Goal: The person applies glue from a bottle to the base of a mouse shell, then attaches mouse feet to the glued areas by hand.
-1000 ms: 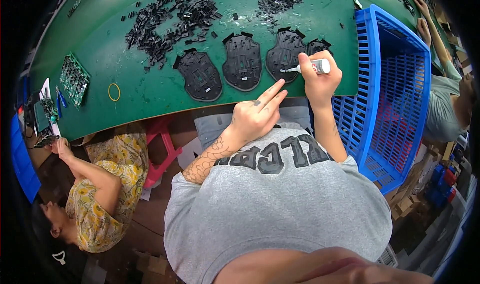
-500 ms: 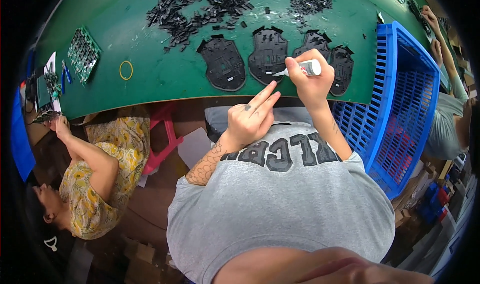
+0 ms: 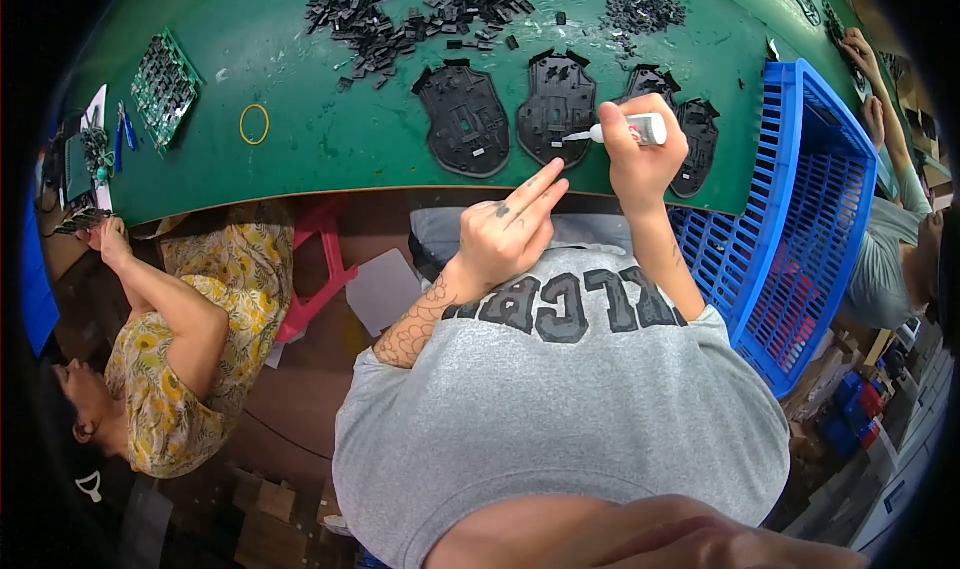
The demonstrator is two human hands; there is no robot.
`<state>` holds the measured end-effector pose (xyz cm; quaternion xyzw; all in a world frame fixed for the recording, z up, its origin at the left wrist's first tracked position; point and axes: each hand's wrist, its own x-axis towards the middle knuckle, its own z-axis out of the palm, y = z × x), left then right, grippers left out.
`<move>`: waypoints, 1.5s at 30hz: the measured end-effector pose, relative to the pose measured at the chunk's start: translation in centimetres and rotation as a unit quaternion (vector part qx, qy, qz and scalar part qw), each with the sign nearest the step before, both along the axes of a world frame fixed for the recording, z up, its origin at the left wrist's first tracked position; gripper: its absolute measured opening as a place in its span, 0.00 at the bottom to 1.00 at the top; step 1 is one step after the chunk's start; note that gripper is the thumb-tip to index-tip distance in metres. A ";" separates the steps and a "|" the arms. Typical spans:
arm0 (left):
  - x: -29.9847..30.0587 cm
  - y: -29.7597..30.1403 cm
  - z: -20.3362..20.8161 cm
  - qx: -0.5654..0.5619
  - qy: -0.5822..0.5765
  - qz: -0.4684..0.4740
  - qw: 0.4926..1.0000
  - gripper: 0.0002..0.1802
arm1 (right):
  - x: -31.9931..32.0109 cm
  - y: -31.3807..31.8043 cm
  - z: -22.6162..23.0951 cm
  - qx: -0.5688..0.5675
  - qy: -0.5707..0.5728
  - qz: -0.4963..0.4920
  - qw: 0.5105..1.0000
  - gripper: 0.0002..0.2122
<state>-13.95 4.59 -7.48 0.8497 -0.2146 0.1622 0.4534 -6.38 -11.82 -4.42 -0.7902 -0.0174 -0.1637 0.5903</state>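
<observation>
My right hand (image 3: 645,167) grips a small white squeeze bottle (image 3: 647,130), its thin nozzle pointing left. The tip is at a black plastic shell (image 3: 556,94), close to a small white rectangle on its near part. Whether the tip touches the shell I cannot tell. My left hand (image 3: 507,229) holds nothing; two fingers stretch out to the shell's near edge while the others curl. A second black shell (image 3: 465,114) lies to the left. To the right are two more, one partly behind my right hand (image 3: 650,81) and one at the far right (image 3: 695,144).
Piles of small black parts (image 3: 385,19) and finer pieces (image 3: 642,11) lie farther back on the green table (image 3: 330,139). A yellow ring (image 3: 254,125) and green circuit boards (image 3: 165,89) are at left. A blue crate (image 3: 790,219) stands right. Co-workers sit on both sides.
The nozzle tip has shifted slightly away from me over the same shell. My left hand stays at the shell's near edge. The whole view has turned a little.
</observation>
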 end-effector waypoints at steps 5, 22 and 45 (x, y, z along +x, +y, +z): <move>-0.7 2.3 0.2 -0.007 -0.018 0.028 0.999 0.22 | 0.5 2.1 0.6 0.068 0.022 0.033 0.997 0.10; -2.1 4.0 -0.6 -0.022 0.007 0.101 0.995 0.20 | 1.1 6.5 0.1 -0.050 0.041 0.142 0.988 0.13; 10.4 8.0 6.1 0.236 0.044 -0.033 0.970 0.15 | -6.1 -14.9 5.5 0.383 0.043 -0.040 0.922 0.18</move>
